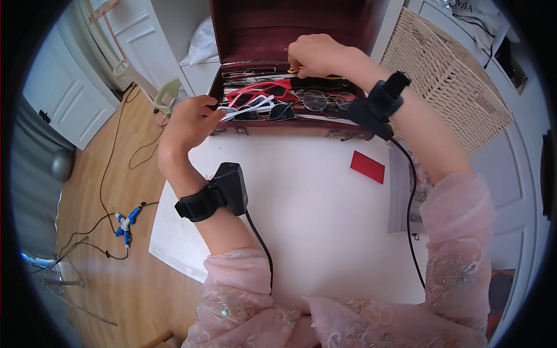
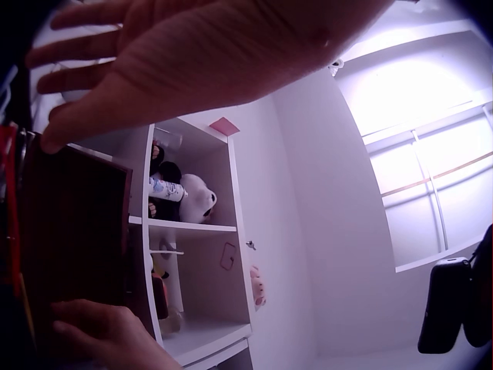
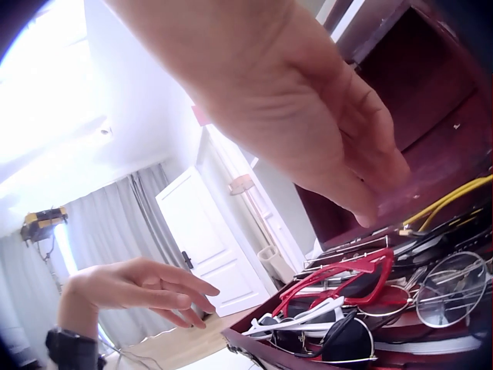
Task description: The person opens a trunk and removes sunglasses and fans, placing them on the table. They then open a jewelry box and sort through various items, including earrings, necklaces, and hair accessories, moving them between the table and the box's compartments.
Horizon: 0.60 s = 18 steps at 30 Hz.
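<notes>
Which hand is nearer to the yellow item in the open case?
Right. The right hand is close over the yellow item at the back of the case; the left hand is farther off, by the front left corner.

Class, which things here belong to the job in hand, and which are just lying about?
Likely part of the job:
open dark-red case
yellow frame
red-framed sunglasses
white-framed glasses
round wire-rimmed glasses

Likely just lying about:
flat red card
wicker basket
blue-and-white cable connector
</notes>
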Each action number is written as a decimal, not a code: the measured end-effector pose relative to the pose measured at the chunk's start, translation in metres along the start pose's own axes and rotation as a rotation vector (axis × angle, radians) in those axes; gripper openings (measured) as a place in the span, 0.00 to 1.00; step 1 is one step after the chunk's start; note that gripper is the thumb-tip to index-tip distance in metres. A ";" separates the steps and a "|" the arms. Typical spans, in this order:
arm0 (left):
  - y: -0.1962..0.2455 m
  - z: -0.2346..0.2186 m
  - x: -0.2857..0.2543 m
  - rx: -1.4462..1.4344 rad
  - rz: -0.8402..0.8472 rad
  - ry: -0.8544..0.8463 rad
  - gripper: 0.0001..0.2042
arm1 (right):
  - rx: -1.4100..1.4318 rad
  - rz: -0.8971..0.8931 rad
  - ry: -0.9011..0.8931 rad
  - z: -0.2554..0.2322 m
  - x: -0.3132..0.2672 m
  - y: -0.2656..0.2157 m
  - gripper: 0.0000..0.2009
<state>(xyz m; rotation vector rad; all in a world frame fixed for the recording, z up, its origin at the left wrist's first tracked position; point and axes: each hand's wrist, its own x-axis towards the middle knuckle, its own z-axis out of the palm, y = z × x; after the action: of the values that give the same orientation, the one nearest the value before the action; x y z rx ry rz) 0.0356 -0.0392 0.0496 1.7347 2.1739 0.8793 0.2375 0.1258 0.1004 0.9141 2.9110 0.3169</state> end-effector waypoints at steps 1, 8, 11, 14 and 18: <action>0.000 0.000 0.000 -0.003 0.005 -0.003 0.19 | -0.001 0.006 -0.002 -0.003 -0.005 0.002 0.10; 0.006 -0.003 -0.003 0.011 -0.010 -0.004 0.19 | -0.052 0.055 -0.176 -0.005 -0.033 0.007 0.14; 0.006 -0.002 -0.003 0.012 0.006 0.008 0.19 | -0.029 0.033 -0.100 0.010 -0.023 0.008 0.16; 0.004 -0.002 -0.003 0.010 0.017 0.013 0.19 | 0.048 -0.010 -0.021 0.022 -0.016 -0.001 0.19; 0.003 0.000 -0.002 0.016 0.020 0.023 0.19 | 0.072 -0.023 -0.080 0.038 -0.003 -0.010 0.26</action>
<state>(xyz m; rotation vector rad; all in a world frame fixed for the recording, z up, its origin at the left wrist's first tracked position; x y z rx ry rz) 0.0389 -0.0412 0.0512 1.7650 2.1874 0.8939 0.2396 0.1227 0.0617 0.8802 2.8742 0.1713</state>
